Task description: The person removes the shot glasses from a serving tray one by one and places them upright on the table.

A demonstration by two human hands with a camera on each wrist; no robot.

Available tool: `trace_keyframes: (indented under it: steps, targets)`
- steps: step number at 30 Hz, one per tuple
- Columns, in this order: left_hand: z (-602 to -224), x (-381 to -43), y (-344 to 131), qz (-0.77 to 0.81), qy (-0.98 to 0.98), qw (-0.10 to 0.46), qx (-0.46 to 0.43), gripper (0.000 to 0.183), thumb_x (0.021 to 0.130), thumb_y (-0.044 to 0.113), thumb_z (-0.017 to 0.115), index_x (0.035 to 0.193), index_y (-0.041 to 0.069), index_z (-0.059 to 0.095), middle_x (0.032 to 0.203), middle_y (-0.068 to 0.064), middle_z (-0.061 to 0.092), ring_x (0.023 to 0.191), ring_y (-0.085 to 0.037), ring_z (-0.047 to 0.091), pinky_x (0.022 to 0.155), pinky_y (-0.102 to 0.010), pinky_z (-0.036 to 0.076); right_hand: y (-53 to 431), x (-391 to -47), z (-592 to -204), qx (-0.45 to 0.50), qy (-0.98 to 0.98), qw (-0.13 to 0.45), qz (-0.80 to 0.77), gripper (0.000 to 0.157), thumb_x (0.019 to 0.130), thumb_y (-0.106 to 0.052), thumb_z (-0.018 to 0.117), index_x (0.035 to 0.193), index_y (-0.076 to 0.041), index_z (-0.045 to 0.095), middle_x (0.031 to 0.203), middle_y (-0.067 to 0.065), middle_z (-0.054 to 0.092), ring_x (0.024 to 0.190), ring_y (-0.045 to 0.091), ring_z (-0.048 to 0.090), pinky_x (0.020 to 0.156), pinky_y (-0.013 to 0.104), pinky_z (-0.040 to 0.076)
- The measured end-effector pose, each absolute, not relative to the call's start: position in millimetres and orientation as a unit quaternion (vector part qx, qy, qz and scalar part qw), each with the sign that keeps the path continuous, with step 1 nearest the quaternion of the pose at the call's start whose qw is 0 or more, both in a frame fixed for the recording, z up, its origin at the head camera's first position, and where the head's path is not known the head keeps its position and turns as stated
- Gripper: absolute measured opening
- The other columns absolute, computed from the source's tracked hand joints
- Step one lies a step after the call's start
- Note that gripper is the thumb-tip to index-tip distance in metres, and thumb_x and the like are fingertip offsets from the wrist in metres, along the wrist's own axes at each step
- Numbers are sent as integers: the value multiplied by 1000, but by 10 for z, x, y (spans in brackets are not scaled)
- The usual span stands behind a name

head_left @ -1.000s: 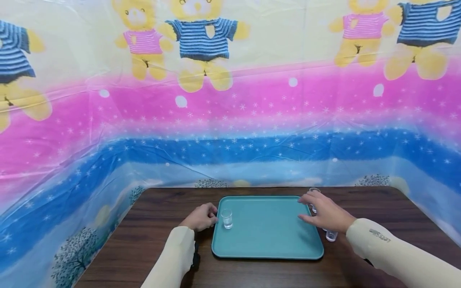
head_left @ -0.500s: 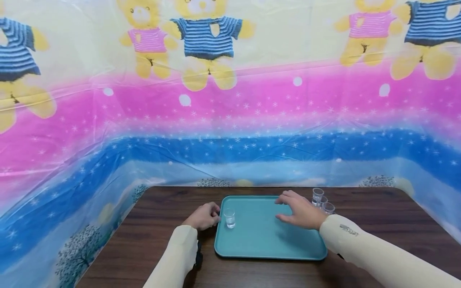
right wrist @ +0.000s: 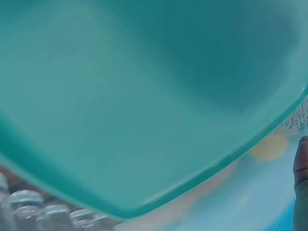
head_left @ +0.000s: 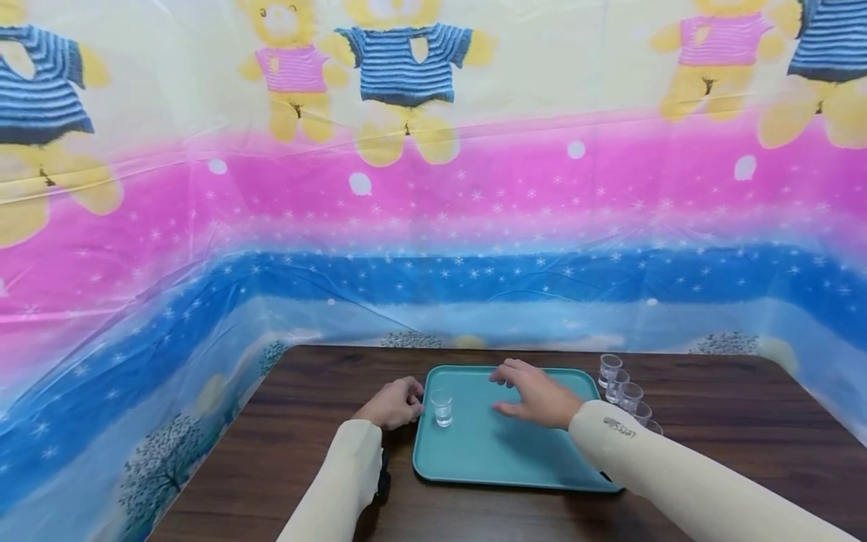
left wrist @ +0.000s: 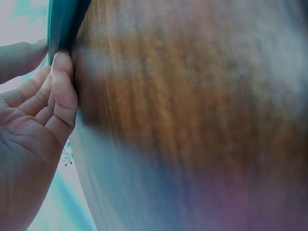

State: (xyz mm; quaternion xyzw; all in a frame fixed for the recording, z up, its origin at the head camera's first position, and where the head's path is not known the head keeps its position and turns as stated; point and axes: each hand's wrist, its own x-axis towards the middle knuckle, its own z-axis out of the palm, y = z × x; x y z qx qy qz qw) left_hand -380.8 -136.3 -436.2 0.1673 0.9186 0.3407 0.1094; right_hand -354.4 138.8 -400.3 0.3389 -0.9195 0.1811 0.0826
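Note:
A teal tray [head_left: 501, 459] lies on the dark wooden table. My left hand [head_left: 393, 405] is at its left edge; in the left wrist view, the thumb and curled fingers [left wrist: 62, 91] hold the tray's rim [left wrist: 60, 29]. One clear shot glass [head_left: 442, 410] stands upright on the tray near that edge. Above the tray's middle hovers my right hand [head_left: 542, 395], fingers spread and nothing held, to the right of the glass. Only one finger [right wrist: 301, 178] of it shows in the right wrist view, with the tray [right wrist: 96, 106] filling most of that view.
Along the tray's right side, several clear shot glasses [head_left: 630, 395] stand in a slanting row on the table [head_left: 731, 421]; the right forearm partly covers the nearest ones. A printed bear curtain [head_left: 433, 278] hangs behind the table and along its sides.
My right hand has moved left from the row of glasses to over the tray, uncovering more of the row. The left hand stays at the tray's edge. The head view has shifted slightly.

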Motion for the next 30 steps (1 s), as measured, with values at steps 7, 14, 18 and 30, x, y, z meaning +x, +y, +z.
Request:
trace_keyframes:
  steps: [7, 14, 18, 30]
  targets:
    - [-4358, -3807, -1354, 335, 921, 107, 169, 26, 86, 13, 52, 109, 3, 46, 74, -6, 52, 60, -18, 50, 53, -31, 39, 1126, -3581, -4048, 360, -912, 67, 187, 40, 78, -34, 61, 112, -16, 51, 103, -2, 50, 90, 12, 49, 73, 30, 43]
    - [-4363, -3829, -1368, 331, 922, 107, 172, 24, 86, 14, 53, 107, 4, 47, 76, -6, 52, 61, -17, 51, 54, -31, 40, 788, -3613, -4042, 375, -907, 59, 181, 42, 80, -36, 59, 115, -14, 50, 104, -2, 49, 91, 11, 50, 73, 29, 43]
    - [-4364, -3842, -1375, 330, 921, 112, 171, 23, 86, 14, 53, 106, 5, 47, 75, -6, 53, 60, -17, 51, 53, -31, 40, 663, -3624, -4031, 378, -906, 59, 182, 42, 79, -36, 60, 113, -13, 52, 104, -1, 49, 89, 11, 51, 73, 28, 43]
    - [-4401, -3888, -1391, 333, 919, 117, 177, 23, 86, 13, 53, 106, 4, 47, 74, -6, 53, 60, -17, 51, 52, -31, 40, 583, -3652, -4082, 370, -911, 53, 175, 32, 82, -30, 59, 107, -11, 55, 99, -2, 47, 82, 8, 50, 68, 24, 43]
